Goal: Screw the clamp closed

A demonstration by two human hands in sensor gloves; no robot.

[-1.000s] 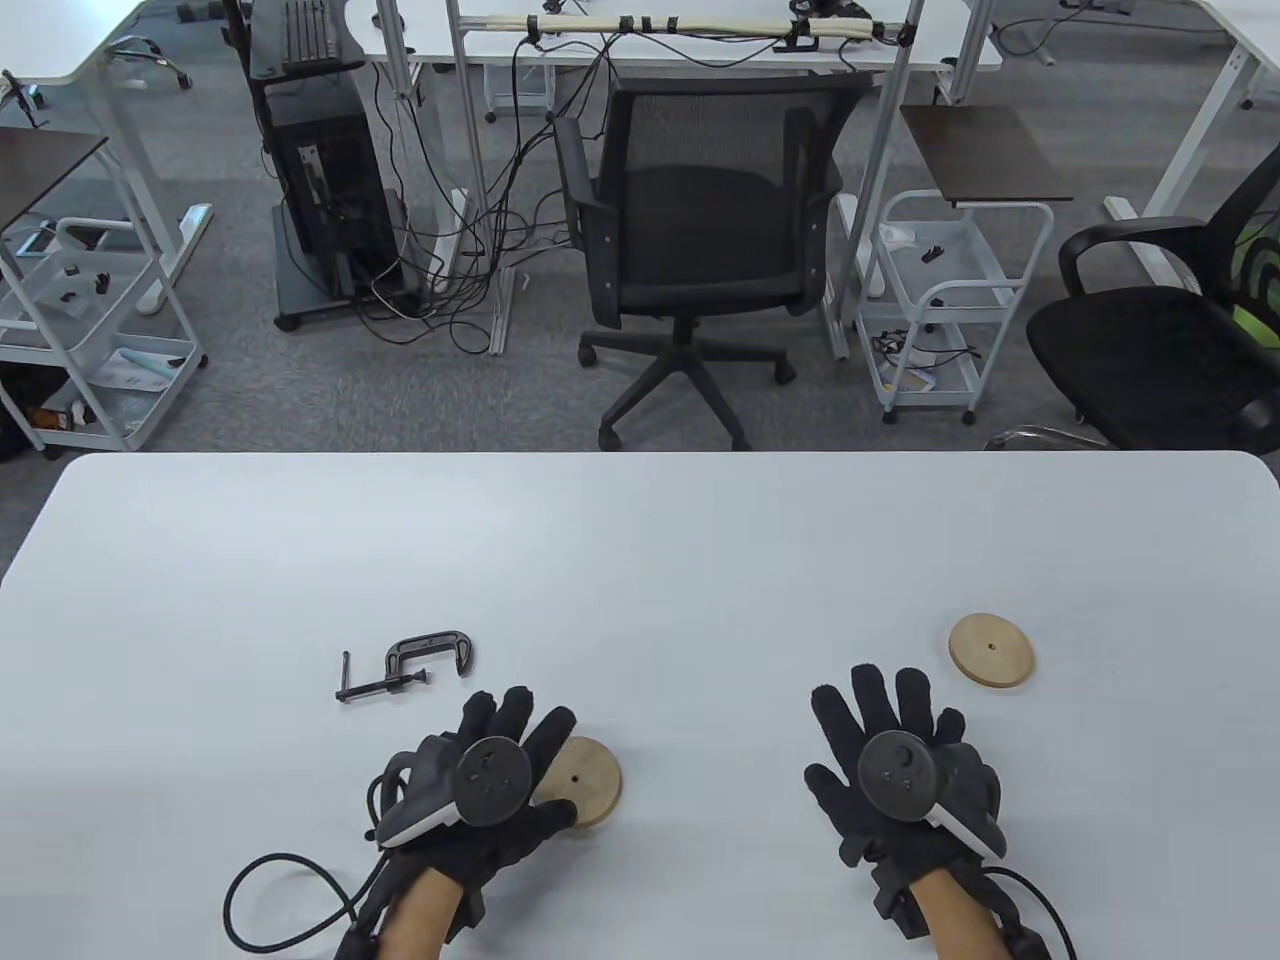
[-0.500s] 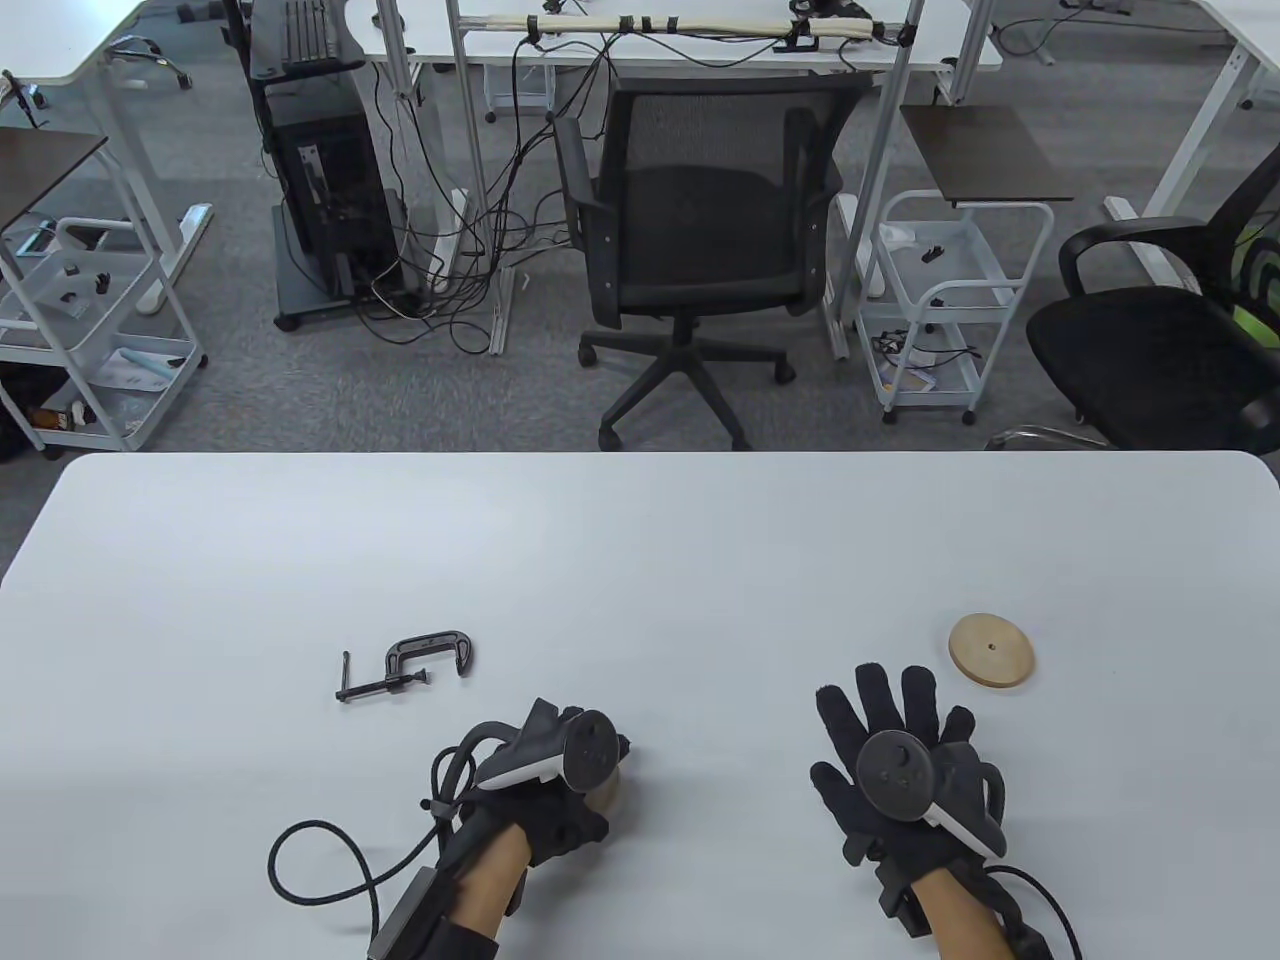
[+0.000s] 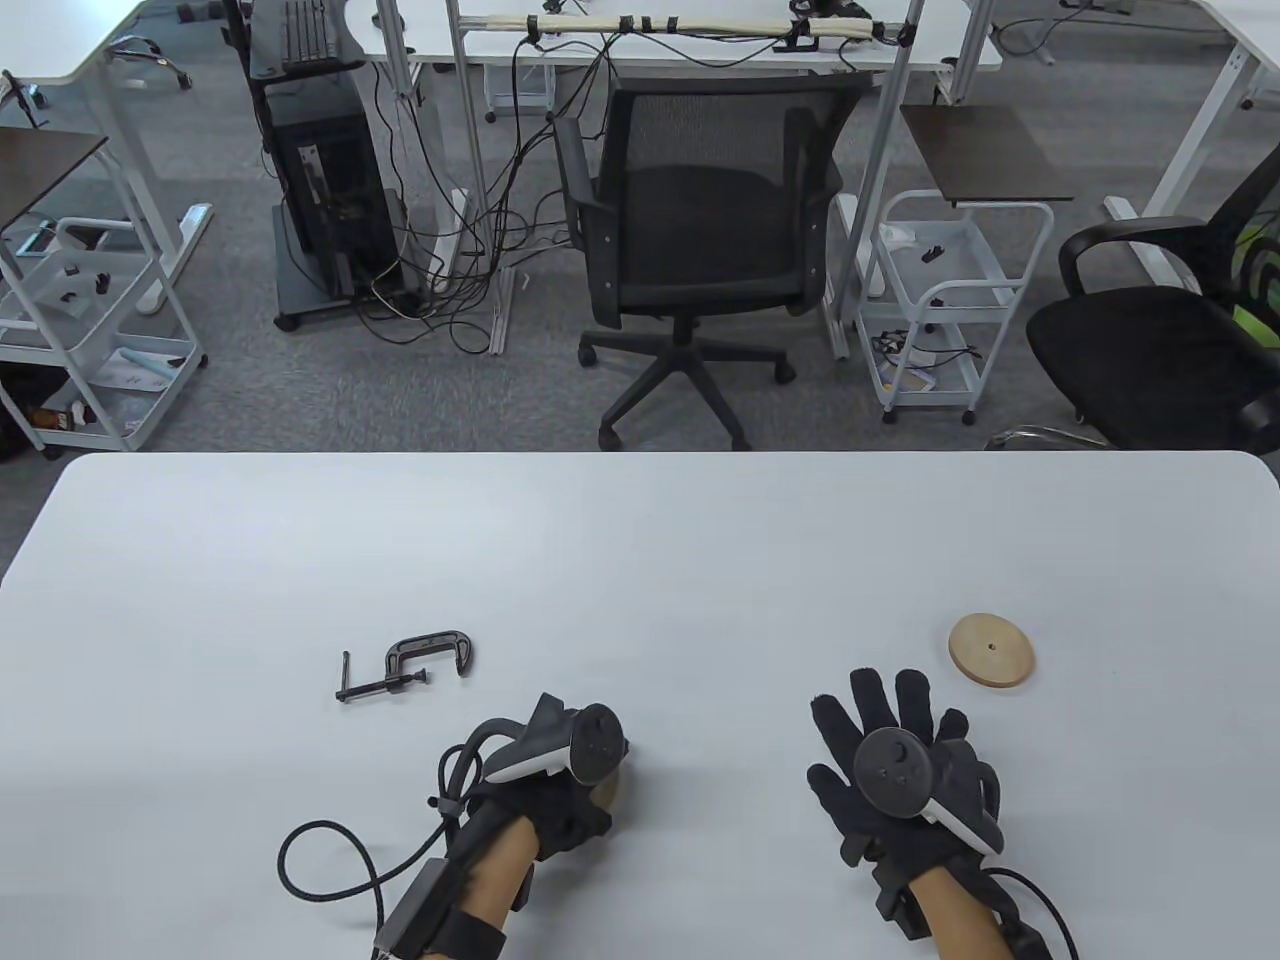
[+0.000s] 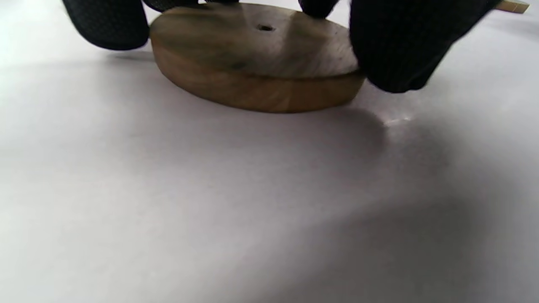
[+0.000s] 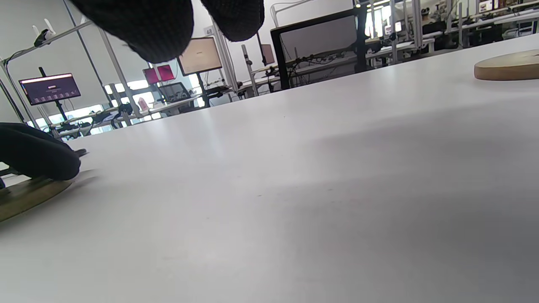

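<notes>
Opening step: left hand fingers grip the round wooden disc near the table's front edge; right hand rests open; next, bring it to the untouched black metal C-clamp

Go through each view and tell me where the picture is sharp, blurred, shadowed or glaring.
Table view: evenly lit and sharp; the clamp shows crisply. Left wrist view: the gloved fingertips at the top are close and blurred, the near wooden disc lies in their shadow, and a small glare spot sits on the table beside it. Right wrist view: fingertips blurred, background monitors bright, far wooden disc soft at the right edge.
</notes>
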